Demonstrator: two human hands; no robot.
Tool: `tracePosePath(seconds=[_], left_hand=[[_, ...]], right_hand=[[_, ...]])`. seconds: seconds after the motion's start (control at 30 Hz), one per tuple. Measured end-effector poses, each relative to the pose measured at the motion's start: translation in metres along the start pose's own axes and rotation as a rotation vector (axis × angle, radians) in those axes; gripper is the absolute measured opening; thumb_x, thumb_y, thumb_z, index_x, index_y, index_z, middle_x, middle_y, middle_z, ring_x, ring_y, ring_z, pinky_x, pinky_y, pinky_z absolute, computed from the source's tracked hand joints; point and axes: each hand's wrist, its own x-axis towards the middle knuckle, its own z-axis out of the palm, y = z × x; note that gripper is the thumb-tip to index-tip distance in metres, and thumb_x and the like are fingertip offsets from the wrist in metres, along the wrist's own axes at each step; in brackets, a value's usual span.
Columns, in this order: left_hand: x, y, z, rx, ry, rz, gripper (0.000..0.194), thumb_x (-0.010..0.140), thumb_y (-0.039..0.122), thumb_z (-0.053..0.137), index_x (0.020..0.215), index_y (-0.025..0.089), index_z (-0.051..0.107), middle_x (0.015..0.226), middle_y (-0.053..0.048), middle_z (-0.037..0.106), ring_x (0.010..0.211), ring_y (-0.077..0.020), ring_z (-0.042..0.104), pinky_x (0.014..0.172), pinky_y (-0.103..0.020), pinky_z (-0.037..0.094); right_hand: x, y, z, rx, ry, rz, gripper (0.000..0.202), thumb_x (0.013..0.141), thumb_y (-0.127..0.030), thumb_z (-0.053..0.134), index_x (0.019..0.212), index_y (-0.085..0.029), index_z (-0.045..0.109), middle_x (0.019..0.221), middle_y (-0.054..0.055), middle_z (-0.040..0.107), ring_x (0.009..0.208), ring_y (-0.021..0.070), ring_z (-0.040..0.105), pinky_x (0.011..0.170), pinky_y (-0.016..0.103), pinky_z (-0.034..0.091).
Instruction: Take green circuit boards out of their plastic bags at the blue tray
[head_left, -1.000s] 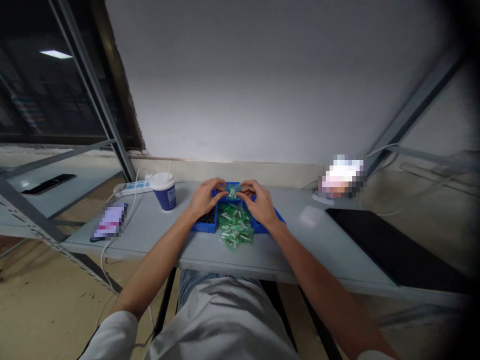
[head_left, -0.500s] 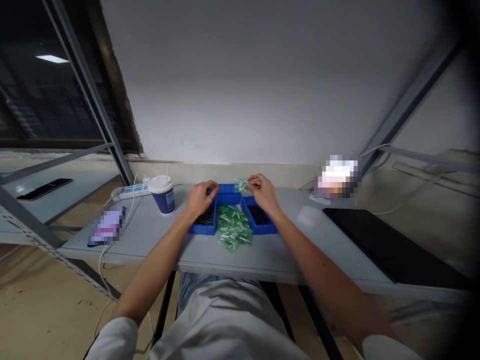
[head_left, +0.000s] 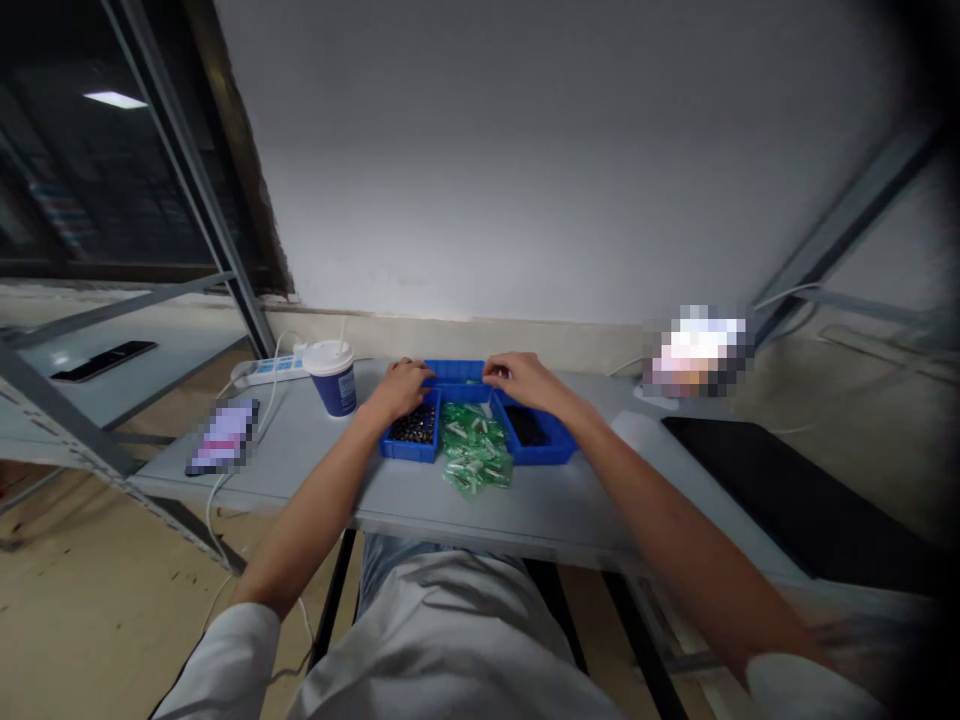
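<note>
My left hand (head_left: 407, 387) rests at the back of the left blue bin (head_left: 409, 453), which holds small dark pieces (head_left: 415, 424); its fingers are bent, and whatever they may hold is hidden. My right hand (head_left: 517, 377) is closed in a pinch beside the rear blue bin (head_left: 455, 372); nothing can be made out between the fingertips. Green plastic packets (head_left: 475, 450) fill the middle bin and spill over its front onto the table. The right blue bin (head_left: 551, 449) contains black material (head_left: 527, 426).
A lidded paper cup (head_left: 334, 380), a power strip (head_left: 277, 370) and a blurred phone (head_left: 225, 436) are on the left of the table (head_left: 420, 510). A lit, blurred screen (head_left: 694, 352) and a flat black panel (head_left: 787, 495) lie to the right.
The green packet that was at my right fingertips no longer shows there. My right hand is lower at the rear bin, and my left hand has turned palm-down over the left bin. The view has shifted slightly.
</note>
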Motion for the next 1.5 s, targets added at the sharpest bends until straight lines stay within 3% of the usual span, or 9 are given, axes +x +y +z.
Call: tracePosePath(seconds=[0.2, 0.4, 0.57, 0.7, 0.9, 1.1, 1.3, 1.5], left_hand=[[0.005, -0.005, -0.001, 0.006, -0.089, -0.021, 0.027, 0.085, 0.02, 0.061, 0.109, 0.023, 0.071, 0.099, -0.01, 0.073, 0.091, -0.0249, 0.068, 0.087, -0.036, 0.05], [0.004, -0.007, -0.003, -0.039, -0.074, -0.028, 0.026, 0.084, 0.017, 0.061, 0.107, 0.021, 0.073, 0.094, -0.01, 0.075, 0.087, -0.0253, 0.07, 0.081, -0.033, 0.051], [0.004, -0.011, -0.001, -0.114, -0.09, -0.022, 0.028, 0.083, 0.014, 0.063, 0.108, 0.021, 0.073, 0.093, -0.01, 0.075, 0.09, -0.0251, 0.07, 0.085, -0.034, 0.05], [0.004, -0.012, -0.001, -0.107, -0.09, -0.025, 0.025, 0.086, 0.018, 0.062, 0.109, 0.021, 0.072, 0.099, -0.012, 0.074, 0.094, -0.0271, 0.069, 0.088, -0.038, 0.049], [0.006, 0.006, -0.013, -0.089, 0.051, 0.145, 0.031, 0.09, 0.021, 0.058, 0.12, 0.022, 0.066, 0.115, -0.009, 0.069, 0.109, -0.0243, 0.061, 0.099, -0.04, 0.045], [0.007, 0.037, -0.024, -0.239, 0.038, 0.323, 0.026, 0.097, 0.027, 0.048, 0.116, 0.021, 0.065, 0.112, -0.006, 0.069, 0.106, -0.0196, 0.06, 0.098, -0.036, 0.044], [-0.008, 0.046, -0.026, -0.301, 0.068, 0.288, 0.024, 0.097, 0.022, 0.046, 0.114, 0.022, 0.064, 0.104, -0.006, 0.067, 0.1, -0.0199, 0.059, 0.088, -0.034, 0.048], [-0.014, 0.047, -0.03, -0.236, 0.166, 0.365, 0.026, 0.095, 0.022, 0.052, 0.117, 0.024, 0.066, 0.11, -0.008, 0.064, 0.105, -0.0215, 0.052, 0.093, -0.037, 0.045]], right_hand=[[-0.037, -0.022, 0.01, -0.176, -0.229, -0.17, 0.006, 0.074, -0.022, 0.075, 0.079, -0.024, 0.071, 0.075, 0.005, 0.068, 0.092, 0.0271, 0.059, 0.09, 0.044, 0.031], [-0.049, -0.023, 0.032, -0.354, -0.2, -0.23, 0.011, 0.074, -0.009, 0.067, 0.076, -0.02, 0.067, 0.079, 0.008, 0.068, 0.097, 0.0301, 0.056, 0.094, 0.05, 0.025], [-0.047, -0.02, 0.033, -0.421, -0.178, -0.211, 0.005, 0.08, -0.015, 0.063, 0.082, -0.019, 0.066, 0.085, 0.01, 0.07, 0.098, 0.0301, 0.056, 0.089, 0.046, 0.028], [-0.043, -0.02, 0.032, -0.394, -0.195, -0.196, 0.015, 0.078, -0.006, 0.057, 0.081, -0.019, 0.064, 0.078, 0.009, 0.068, 0.095, 0.0282, 0.058, 0.086, 0.043, 0.027], [-0.034, -0.019, 0.025, -0.192, -0.219, -0.113, 0.027, 0.07, 0.003, 0.054, 0.08, -0.02, 0.064, 0.069, 0.002, 0.067, 0.084, 0.0227, 0.06, 0.085, 0.041, 0.028], [-0.024, -0.014, 0.014, 0.123, -0.011, -0.103, 0.017, 0.081, -0.011, 0.052, 0.086, -0.021, 0.065, 0.085, 0.003, 0.069, 0.082, 0.0194, 0.062, 0.082, 0.035, 0.041], [-0.026, -0.007, 0.018, 0.516, 0.195, -0.016, 0.008, 0.085, -0.027, 0.056, 0.089, -0.022, 0.061, 0.091, 0.003, 0.066, 0.084, 0.0182, 0.064, 0.082, 0.035, 0.049], [-0.029, -0.014, 0.028, 0.806, 0.13, 0.094, 0.018, 0.082, -0.035, 0.063, 0.091, -0.022, 0.057, 0.086, 0.0, 0.063, 0.078, 0.0173, 0.065, 0.074, 0.032, 0.051]])
